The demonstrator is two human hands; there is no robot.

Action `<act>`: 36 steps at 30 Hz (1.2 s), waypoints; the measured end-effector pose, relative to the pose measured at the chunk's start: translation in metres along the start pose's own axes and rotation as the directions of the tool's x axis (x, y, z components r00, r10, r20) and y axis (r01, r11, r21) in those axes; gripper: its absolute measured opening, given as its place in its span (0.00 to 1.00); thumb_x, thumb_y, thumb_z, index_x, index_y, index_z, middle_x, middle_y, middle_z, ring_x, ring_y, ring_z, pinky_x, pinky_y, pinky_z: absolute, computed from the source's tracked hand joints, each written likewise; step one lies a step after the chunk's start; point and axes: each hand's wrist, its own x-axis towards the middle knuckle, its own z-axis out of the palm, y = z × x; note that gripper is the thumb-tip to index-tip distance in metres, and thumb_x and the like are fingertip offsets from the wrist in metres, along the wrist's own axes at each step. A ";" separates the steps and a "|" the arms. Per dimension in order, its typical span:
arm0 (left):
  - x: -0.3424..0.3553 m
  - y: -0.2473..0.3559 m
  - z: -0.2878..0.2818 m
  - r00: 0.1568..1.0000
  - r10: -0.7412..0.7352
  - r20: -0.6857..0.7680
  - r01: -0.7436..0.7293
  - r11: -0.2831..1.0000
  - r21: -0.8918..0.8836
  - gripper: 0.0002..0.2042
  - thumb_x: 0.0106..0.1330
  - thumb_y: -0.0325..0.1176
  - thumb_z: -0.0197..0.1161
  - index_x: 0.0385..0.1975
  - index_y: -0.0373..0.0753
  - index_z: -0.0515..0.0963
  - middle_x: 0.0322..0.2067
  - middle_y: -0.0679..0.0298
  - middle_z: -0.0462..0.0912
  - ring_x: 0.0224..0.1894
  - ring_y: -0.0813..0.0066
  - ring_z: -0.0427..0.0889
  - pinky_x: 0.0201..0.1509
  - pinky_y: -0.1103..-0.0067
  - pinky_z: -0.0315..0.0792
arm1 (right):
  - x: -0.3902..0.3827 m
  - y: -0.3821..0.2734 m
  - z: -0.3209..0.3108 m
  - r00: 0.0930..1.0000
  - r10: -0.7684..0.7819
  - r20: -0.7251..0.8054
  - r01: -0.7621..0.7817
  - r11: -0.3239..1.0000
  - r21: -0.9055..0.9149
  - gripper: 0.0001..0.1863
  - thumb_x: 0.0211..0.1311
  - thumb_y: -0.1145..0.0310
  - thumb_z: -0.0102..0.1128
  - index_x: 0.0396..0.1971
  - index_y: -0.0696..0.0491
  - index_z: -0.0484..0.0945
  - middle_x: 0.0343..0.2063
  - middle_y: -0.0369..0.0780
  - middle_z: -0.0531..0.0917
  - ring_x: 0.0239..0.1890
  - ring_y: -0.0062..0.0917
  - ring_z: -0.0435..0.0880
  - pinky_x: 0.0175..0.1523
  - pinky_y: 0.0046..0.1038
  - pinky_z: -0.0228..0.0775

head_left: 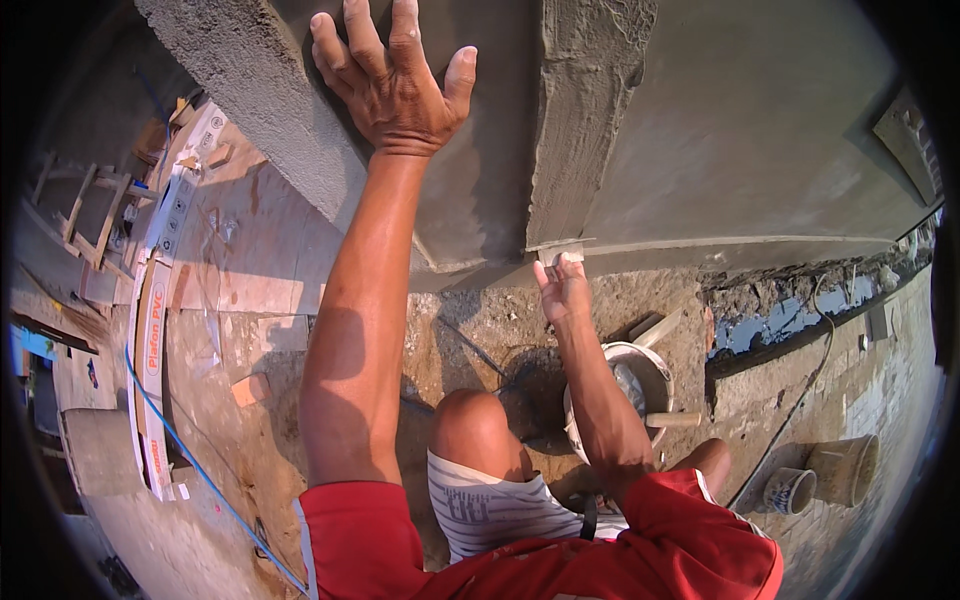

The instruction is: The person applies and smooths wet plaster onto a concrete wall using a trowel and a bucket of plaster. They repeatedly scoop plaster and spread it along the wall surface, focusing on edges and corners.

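Observation:
My left hand (398, 85) is spread flat with fingers apart against the grey plastered wall (480, 150), beside a rough, raised cement edge (255, 90). Lower down, my right hand (566, 290) is palm up at the bottom end of a raised, wet-looking mortar strip (585, 120). Its fingers pinch a small, flat, pale piece (560, 251) against the strip's lower edge; my fingertips partly cover that piece, and its exact kind is unclear. Below my right forearm stands a white-rimmed bucket (572, 415), with a wooden handle (673, 420) across its rim.
Two more buckets, a small one (790, 491) and a larger one (845, 470), stand at the lower right. A water-filled trench (790, 318) runs along the wall's foot. At left are a long white carton (155, 350), a blue cable (190, 455) and a wooden frame (105, 215).

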 end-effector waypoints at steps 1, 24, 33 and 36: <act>0.000 0.000 -0.001 1.000 0.000 0.004 0.000 1.000 0.001 0.33 0.60 0.57 0.54 0.61 0.42 0.63 0.62 0.52 0.53 0.65 0.41 0.46 0.65 0.51 0.49 | -0.006 -0.003 0.012 1.000 -0.020 0.010 0.020 1.000 -0.010 0.07 0.66 0.73 0.51 0.43 0.50 0.70 0.35 0.33 0.77 0.40 0.28 0.78 0.49 0.41 0.77; -0.001 0.004 -0.009 0.992 -0.077 0.101 0.072 0.996 0.047 0.32 0.64 0.56 0.50 0.62 0.40 0.62 0.65 0.51 0.52 0.67 0.40 0.46 0.67 0.51 0.48 | -0.131 -0.118 0.283 0.782 -0.500 0.372 0.518 0.853 0.058 0.12 0.61 0.71 0.60 0.36 0.58 0.66 0.32 0.43 0.77 0.32 0.29 0.82 0.34 0.28 0.82; 0.003 0.005 -0.014 0.991 -0.086 0.099 0.085 0.996 0.013 0.32 0.63 0.54 0.52 0.63 0.40 0.61 0.64 0.50 0.52 0.67 0.39 0.46 0.66 0.49 0.48 | -0.165 -0.164 0.377 0.663 -0.592 0.458 0.638 0.767 0.068 0.14 0.61 0.72 0.60 0.38 0.65 0.66 0.36 0.49 0.77 0.39 0.35 0.83 0.37 0.31 0.85; 0.003 0.005 -0.015 0.991 -0.085 0.106 0.086 0.996 -0.004 0.31 0.63 0.52 0.52 0.63 0.40 0.61 0.65 0.50 0.51 0.67 0.39 0.45 0.66 0.49 0.47 | -0.184 -0.175 0.407 0.633 -0.617 0.468 0.681 0.731 0.042 0.13 0.64 0.72 0.56 0.40 0.65 0.67 0.39 0.48 0.76 0.41 0.36 0.82 0.40 0.30 0.84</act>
